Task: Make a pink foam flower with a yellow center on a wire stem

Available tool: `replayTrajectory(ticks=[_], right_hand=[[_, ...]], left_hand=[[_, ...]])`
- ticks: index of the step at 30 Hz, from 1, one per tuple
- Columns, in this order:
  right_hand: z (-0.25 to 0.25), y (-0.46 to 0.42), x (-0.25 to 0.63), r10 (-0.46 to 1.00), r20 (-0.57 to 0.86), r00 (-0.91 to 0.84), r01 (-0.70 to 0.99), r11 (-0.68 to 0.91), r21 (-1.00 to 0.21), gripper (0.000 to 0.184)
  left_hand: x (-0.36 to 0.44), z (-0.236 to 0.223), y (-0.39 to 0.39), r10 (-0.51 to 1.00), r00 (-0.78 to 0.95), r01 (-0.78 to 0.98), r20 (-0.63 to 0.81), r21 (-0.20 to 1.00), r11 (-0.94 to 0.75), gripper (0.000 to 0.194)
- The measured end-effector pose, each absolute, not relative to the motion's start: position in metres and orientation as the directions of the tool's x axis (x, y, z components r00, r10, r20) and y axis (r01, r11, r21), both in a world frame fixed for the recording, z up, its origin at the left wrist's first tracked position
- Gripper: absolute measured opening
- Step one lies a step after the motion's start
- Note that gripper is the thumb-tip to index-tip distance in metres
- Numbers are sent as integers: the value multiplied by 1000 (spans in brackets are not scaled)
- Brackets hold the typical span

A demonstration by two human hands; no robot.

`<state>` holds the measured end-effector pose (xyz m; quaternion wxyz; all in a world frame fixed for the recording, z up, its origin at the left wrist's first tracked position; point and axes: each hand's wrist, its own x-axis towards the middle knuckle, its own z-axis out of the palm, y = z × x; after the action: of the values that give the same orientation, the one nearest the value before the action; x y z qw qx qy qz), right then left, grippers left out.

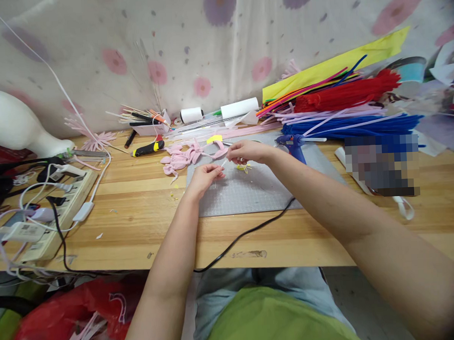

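Observation:
Over the grey cutting mat [247, 199], my left hand [207, 178] pinches a thin white strip [224, 163]; its exact kind is too small to make out. Close beside it, my right hand [247, 151] has its fingers pinched together at the strip's upper end. Just beneath the right hand, a small yellow piece with thin strands [245, 167] lies on the mat. Pink fuzzy petal-like shapes [181, 157] are heaped at the mat's left edge. A blue glue gun [294, 146] rests behind my right forearm.
Blue pipe cleaners [360, 126] and red ones [344, 93] are piled at the back right. A yellow-black utility knife [148, 148] lies left of the petals. A power strip [63, 212] with cables sits at left. One black cable [245, 233] crosses the table front.

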<state>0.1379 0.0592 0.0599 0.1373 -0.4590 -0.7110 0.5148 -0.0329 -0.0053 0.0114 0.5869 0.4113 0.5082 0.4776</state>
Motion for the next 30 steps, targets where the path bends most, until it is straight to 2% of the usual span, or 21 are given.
replayTrajectory(ticks=[2, 3, 4, 6, 9, 12, 16, 21, 24, 26, 30], right_hand=[[59, 69, 146, 903, -198, -382, 622, 93, -777, 10], [57, 74, 150, 948, -128, -293, 706, 124, -698, 8], [55, 79, 155, 973, -51, -224, 791, 151, -593, 7], [49, 88, 161, 980, 47, -196, 914, 199, -354, 18], [39, 95, 162, 965, -38, -259, 961, 254, -107, 30], [35, 95, 154, 954, -146, -263, 965, 264, -16, 26], [39, 96, 149, 945, -152, -288, 957, 287, -30, 23], [56, 92, 165, 967, -20, -255, 962, 251, -112, 35], [70, 78, 180, 978, -8, -210, 967, 207, -150, 39], [77, 65, 186, 967, -43, -253, 937, 234, -258, 43], [77, 44, 189, 877, -142, -459, 789, 329, -518, 51]], left_hand=[[-33, 9, -4, 981, -35, -154, -190, 971, 183, 12], [-33, 9, -3, 981, -57, -158, -183, 972, 172, 11], [-33, 8, -3, 981, -74, -162, -178, 973, 164, 11], [-33, 9, -3, 980, -88, -169, -180, 972, 164, 11], [-34, 12, -5, 970, -73, -199, -233, 956, 215, 13], [-35, 16, -8, 952, 6, -268, -305, 917, 295, 13], [-36, 18, -8, 941, 67, -336, -331, 881, 333, 10], [-35, 16, -5, 955, -3, -385, -298, 881, 274, 7], [-35, 17, -4, 963, -60, -384, -264, 896, 222, 9], [-34, 17, -4, 970, -105, -382, -218, 910, 163, 11], [-32, 18, -3, 983, -159, -404, -90, 915, 19, 14]])
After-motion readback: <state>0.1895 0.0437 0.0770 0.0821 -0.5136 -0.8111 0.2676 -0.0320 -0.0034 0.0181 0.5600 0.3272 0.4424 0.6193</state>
